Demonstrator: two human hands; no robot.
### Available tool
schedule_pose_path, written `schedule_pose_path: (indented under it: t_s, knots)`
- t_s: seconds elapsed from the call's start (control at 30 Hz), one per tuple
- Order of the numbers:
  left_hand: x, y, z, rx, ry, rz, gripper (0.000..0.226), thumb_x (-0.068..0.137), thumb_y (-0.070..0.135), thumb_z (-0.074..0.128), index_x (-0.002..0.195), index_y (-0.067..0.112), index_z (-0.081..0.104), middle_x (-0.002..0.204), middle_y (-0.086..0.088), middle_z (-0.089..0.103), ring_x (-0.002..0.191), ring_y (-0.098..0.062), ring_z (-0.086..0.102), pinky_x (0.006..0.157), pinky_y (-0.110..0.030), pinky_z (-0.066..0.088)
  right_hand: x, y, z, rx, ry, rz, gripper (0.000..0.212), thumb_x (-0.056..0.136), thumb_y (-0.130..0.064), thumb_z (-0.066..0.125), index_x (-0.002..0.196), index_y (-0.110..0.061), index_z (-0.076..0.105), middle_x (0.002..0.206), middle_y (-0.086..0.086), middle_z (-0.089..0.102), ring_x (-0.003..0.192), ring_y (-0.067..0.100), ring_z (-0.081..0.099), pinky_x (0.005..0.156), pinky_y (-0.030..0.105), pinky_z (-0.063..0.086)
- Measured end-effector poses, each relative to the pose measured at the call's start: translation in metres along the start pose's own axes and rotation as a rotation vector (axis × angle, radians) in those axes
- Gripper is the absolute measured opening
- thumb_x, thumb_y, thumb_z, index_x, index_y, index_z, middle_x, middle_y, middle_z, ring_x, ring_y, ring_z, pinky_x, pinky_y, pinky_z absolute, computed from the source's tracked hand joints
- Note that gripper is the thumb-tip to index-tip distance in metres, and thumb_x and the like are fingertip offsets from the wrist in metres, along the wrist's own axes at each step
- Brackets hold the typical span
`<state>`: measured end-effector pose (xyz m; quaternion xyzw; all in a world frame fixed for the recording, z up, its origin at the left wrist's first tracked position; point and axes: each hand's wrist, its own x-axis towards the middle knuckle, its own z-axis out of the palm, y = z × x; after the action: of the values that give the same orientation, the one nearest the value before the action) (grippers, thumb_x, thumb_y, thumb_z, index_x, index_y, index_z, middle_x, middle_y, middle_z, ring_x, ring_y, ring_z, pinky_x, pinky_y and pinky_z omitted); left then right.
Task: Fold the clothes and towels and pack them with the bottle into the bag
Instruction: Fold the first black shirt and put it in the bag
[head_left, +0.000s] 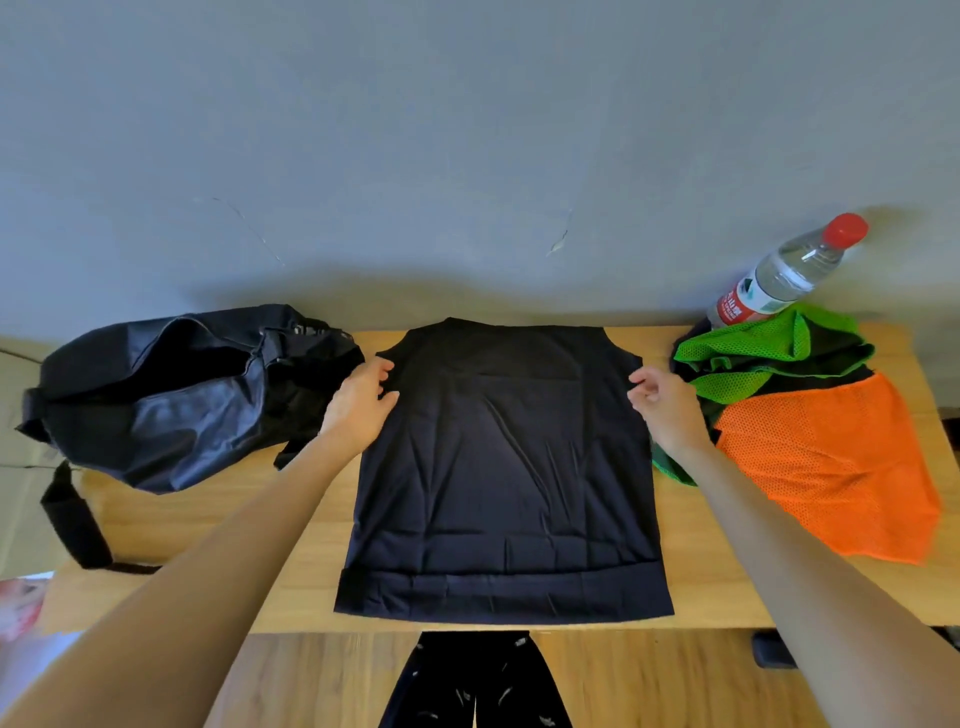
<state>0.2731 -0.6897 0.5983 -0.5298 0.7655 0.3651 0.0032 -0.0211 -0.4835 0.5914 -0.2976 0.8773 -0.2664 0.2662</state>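
Observation:
A dark navy T-shirt (506, 467) lies flat in the middle of the wooden table (717, 582), its sleeves folded in. My left hand (358, 410) pinches the shirt's left edge near the shoulder. My right hand (667, 408) pinches the right edge at the same height. A black duffel bag (171, 395) lies open on the left of the table. On the right sit a green mesh cloth (758, 353) and an orange mesh cloth (831, 462). A clear water bottle (789, 273) with a red cap stands behind them.
A grey wall (467, 130) rises directly behind the table. The bag's black strap (72, 519) hangs over the table's left edge. Below the front edge I see wooden floor (649, 680) and my dark patterned trousers (475, 680).

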Motion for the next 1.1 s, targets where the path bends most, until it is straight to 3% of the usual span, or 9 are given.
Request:
schedule_pose_path:
  t_s: [0.07,0.17,0.37,0.53,0.7,0.8,0.9,1.03,1.1]
  knots:
    - [0.017,0.006,0.001,0.075,0.005,0.019,0.045,0.094,0.012,0.054,0.137,0.011,0.04,0.137,-0.009,0.046,0.121,-0.026,0.049,0.096,-0.042,0.045,0.016,-0.003,0.0,-0.045,0.033,0.011,0.024,0.09,-0.006,0.056,0.114,-0.002,0.058,0.099,0.014,0.062,0.09,0.028,0.059,0.078,0.034,0.046]
    - [0.04,0.011,0.001,0.209,0.007,0.007,0.047,0.095,0.011,0.051,0.139,0.01,0.036,0.143,-0.01,0.038,0.127,-0.03,0.043,0.094,-0.044,0.044,0.034,-0.002,0.0,-0.095,0.04,0.077,0.032,0.09,-0.01,0.058,0.122,-0.004,0.053,0.116,0.019,0.056,0.104,0.035,0.056,0.084,0.042,0.046]
    - [0.064,0.005,-0.001,0.339,0.044,-0.024,0.045,0.092,0.013,0.056,0.135,0.01,0.041,0.138,-0.014,0.037,0.13,-0.031,0.035,0.092,-0.048,0.044,0.054,0.002,0.002,-0.154,0.053,0.14,0.041,0.089,-0.012,0.061,0.127,-0.004,0.048,0.126,0.022,0.046,0.113,0.037,0.049,0.088,0.042,0.043]
    - [0.075,-0.003,-0.003,0.343,0.075,-0.049,0.032,0.088,0.017,0.063,0.116,0.007,0.051,0.125,-0.013,0.047,0.121,-0.031,0.041,0.093,-0.052,0.041,0.062,0.002,0.008,-0.156,0.066,0.155,0.033,0.087,-0.014,0.064,0.116,-0.004,0.052,0.122,0.019,0.047,0.108,0.035,0.052,0.082,0.037,0.043]
    - [0.078,-0.006,-0.001,0.321,0.067,-0.043,0.011,0.09,0.018,0.061,0.095,0.009,0.06,0.117,-0.011,0.051,0.116,-0.03,0.044,0.088,-0.046,0.041,0.066,0.003,0.016,-0.129,0.083,0.161,0.019,0.085,-0.012,0.066,0.099,-0.004,0.056,0.117,0.018,0.047,0.105,0.035,0.05,0.083,0.039,0.043]
    - [0.077,-0.004,0.0,0.238,0.084,-0.028,0.008,0.09,0.017,0.059,0.092,0.009,0.059,0.107,-0.009,0.055,0.104,-0.029,0.052,0.074,-0.038,0.044,0.068,0.005,0.017,-0.084,0.09,0.154,0.012,0.086,-0.009,0.064,0.094,-0.003,0.059,0.114,0.017,0.05,0.103,0.033,0.051,0.081,0.035,0.041]
    - [0.076,-0.003,-0.002,0.075,0.06,-0.028,0.005,0.092,0.013,0.056,0.09,0.01,0.053,0.093,-0.008,0.06,0.091,-0.029,0.057,0.071,-0.036,0.044,0.068,0.004,0.013,0.012,0.089,0.121,0.007,0.087,-0.006,0.061,0.09,-0.002,0.057,0.093,0.012,0.055,0.09,0.029,0.053,0.072,0.029,0.037]
    - [0.069,0.002,-0.011,-0.213,0.05,-0.083,0.01,0.09,0.005,0.058,0.096,0.01,0.053,0.11,-0.012,0.059,0.109,-0.026,0.053,0.086,-0.036,0.046,0.061,-0.002,0.001,0.226,0.092,0.116,0.011,0.084,0.001,0.063,0.087,-0.005,0.054,0.077,0.002,0.052,0.083,0.022,0.052,0.072,0.029,0.039]
    - [0.061,0.006,-0.018,-0.321,0.046,-0.121,0.019,0.09,0.004,0.059,0.106,0.011,0.052,0.115,-0.01,0.054,0.109,-0.021,0.05,0.083,-0.035,0.049,0.056,-0.004,-0.008,0.296,0.092,0.11,0.016,0.082,0.002,0.065,0.092,-0.006,0.055,0.082,0.002,0.055,0.083,0.019,0.053,0.07,0.024,0.041]
